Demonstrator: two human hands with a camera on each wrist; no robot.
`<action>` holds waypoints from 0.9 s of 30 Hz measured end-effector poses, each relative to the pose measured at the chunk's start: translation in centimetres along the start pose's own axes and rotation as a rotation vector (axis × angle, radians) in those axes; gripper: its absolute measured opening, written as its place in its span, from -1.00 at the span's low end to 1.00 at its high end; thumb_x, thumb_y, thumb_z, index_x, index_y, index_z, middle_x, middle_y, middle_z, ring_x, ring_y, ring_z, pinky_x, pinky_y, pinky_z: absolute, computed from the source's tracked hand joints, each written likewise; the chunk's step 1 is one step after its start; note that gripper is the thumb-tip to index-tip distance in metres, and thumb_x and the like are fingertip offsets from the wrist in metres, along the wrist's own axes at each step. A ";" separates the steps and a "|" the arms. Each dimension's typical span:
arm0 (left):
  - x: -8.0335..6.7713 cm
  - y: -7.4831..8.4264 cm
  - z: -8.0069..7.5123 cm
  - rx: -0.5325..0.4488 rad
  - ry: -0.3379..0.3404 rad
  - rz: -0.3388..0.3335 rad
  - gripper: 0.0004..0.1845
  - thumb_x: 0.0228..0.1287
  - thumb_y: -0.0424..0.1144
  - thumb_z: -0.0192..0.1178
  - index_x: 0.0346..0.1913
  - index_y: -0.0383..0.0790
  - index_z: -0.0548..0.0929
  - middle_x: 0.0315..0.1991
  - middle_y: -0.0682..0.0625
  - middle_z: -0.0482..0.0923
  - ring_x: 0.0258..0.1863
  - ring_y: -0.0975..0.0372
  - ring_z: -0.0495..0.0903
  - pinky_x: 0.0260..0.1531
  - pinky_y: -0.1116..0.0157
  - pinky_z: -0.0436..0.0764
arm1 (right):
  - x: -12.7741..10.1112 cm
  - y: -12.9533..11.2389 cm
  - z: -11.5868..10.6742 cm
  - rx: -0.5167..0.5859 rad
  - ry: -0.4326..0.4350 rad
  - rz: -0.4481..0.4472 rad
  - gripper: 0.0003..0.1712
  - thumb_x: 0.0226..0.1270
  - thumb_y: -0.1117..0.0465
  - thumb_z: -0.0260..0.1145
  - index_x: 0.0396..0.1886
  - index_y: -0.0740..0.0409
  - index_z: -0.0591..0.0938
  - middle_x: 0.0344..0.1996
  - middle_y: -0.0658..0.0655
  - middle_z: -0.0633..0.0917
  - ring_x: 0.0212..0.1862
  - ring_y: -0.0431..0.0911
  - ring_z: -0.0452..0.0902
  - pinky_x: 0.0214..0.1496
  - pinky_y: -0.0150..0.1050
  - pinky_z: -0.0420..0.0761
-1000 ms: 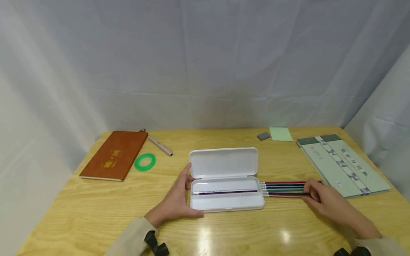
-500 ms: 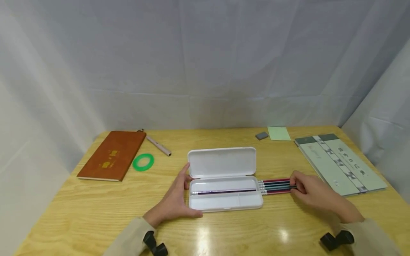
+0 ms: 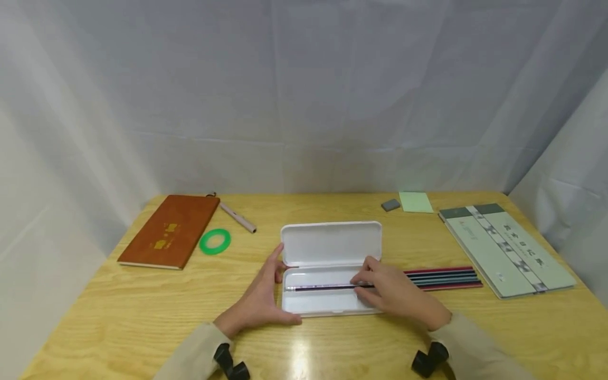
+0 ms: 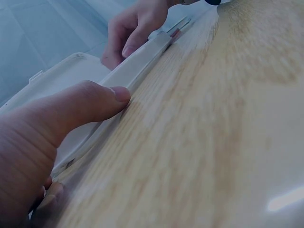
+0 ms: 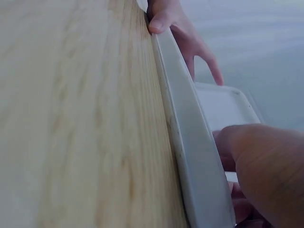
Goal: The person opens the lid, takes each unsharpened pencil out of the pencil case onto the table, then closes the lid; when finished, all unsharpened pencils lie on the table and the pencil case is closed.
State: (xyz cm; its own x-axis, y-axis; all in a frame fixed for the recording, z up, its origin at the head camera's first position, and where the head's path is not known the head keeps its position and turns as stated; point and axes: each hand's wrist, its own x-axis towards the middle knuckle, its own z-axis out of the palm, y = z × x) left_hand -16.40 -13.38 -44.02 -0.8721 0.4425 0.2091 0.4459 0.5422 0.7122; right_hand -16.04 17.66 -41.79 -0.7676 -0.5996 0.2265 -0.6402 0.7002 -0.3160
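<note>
Nearest, the left hand (image 3: 258,298) braces the open white pencil case (image 3: 332,303) at its left end, fingers fairly straight. Over the tray, the right hand (image 3: 387,290) pinches a dark pencil (image 3: 323,287), seemingly laying it inside. Just right lie the remaining pencils (image 3: 444,278), likely next, each needing a lengthwise fit. Farther back, books.

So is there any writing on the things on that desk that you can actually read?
Green booklets: a column of dark characters runs down the patterned band, too small and blurred to read.
Brown notebook: gold stamped marks on the cover, not readable.
Green sticky note, white pencil case, pencils, green tape ring: no writing visible.
Nothing here can be quoted as text.
</note>
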 end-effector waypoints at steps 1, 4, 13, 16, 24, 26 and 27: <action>0.0 0.0 0.0 0.002 0.001 0.004 0.59 -0.57 0.08 0.65 0.54 0.04 -0.27 0.02 0.02 0.42 -0.16 0.26 0.29 -0.14 0.35 0.41 | 0.2 -0.2 0.1 -0.001 -0.002 -0.002 -0.87 0.27 0.14 0.33 -0.23 0.03 0.72 -0.36 -0.08 0.48 -0.47 -0.34 0.29 -0.44 -0.45 0.36; 0.1 -0.1 0.1 0.012 0.006 0.009 0.59 -0.57 0.07 0.66 0.54 0.04 -0.26 0.02 0.02 0.42 -0.17 0.27 0.29 -0.14 0.35 0.41 | 0.5 -0.3 0.3 -0.012 -0.017 0.010 -0.95 0.27 0.16 0.32 -0.32 0.02 0.67 -0.39 -0.09 0.50 -0.46 -0.35 0.33 -0.42 -0.43 0.40; 0.0 0.0 0.1 0.020 0.004 0.008 0.58 -0.56 0.09 0.65 0.54 0.02 -0.26 0.02 0.02 0.41 -0.17 0.27 0.29 -0.15 0.36 0.40 | 0.3 -0.1 -0.1 0.045 -0.058 0.025 -0.94 0.29 0.22 0.31 -0.27 0.00 0.60 -0.37 -0.13 0.58 -0.35 -0.33 0.41 -0.28 -0.35 0.50; 0.0 0.0 0.1 0.019 0.007 0.011 0.58 -0.57 0.08 0.65 0.54 0.02 -0.26 0.01 0.02 0.41 -0.17 0.26 0.29 -0.15 0.36 0.40 | 0.2 -0.1 -0.2 0.071 -0.059 0.010 -0.87 0.30 0.26 0.30 -0.17 0.05 0.64 -0.34 -0.11 0.57 -0.33 -0.32 0.42 -0.25 -0.34 0.52; 0.0 -0.1 0.1 0.023 0.005 0.020 0.57 -0.56 0.08 0.65 0.54 0.00 -0.25 -0.01 0.04 0.39 -0.17 0.27 0.29 -0.15 0.37 0.40 | -0.8 -0.7 -0.3 -0.002 0.108 -0.057 -0.87 0.23 0.32 0.34 -0.25 0.04 0.68 -0.37 -0.06 0.54 -0.41 -0.32 0.36 -0.37 -0.41 0.44; 0.0 -0.1 0.1 0.022 0.007 0.019 0.57 -0.56 0.08 0.65 0.54 -0.01 -0.25 -0.01 0.03 0.40 -0.17 0.27 0.29 -0.15 0.36 0.40 | -1.5 -0.6 -0.3 -0.023 0.179 -0.063 -0.84 0.20 0.35 0.36 -0.26 0.03 0.67 -0.37 -0.06 0.55 -0.42 -0.32 0.36 -0.39 -0.42 0.44; 0.0 -0.1 0.1 0.022 0.008 0.018 0.57 -0.56 0.08 0.65 0.54 -0.01 -0.25 -0.01 0.03 0.40 -0.17 0.27 0.28 -0.15 0.36 0.40 | -2.0 -0.3 -0.4 -0.023 0.208 -0.057 -0.82 0.17 0.36 0.37 -0.26 0.02 0.67 -0.36 -0.06 0.57 -0.42 -0.33 0.37 -0.40 -0.42 0.44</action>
State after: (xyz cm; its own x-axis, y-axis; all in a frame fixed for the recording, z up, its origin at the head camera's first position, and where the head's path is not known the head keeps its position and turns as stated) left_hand -16.44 -13.37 -44.09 -0.8651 0.4471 0.2271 0.4662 0.5500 0.6930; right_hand -14.32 18.77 -41.77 -0.7184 -0.5474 0.4292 -0.6816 0.6774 -0.2767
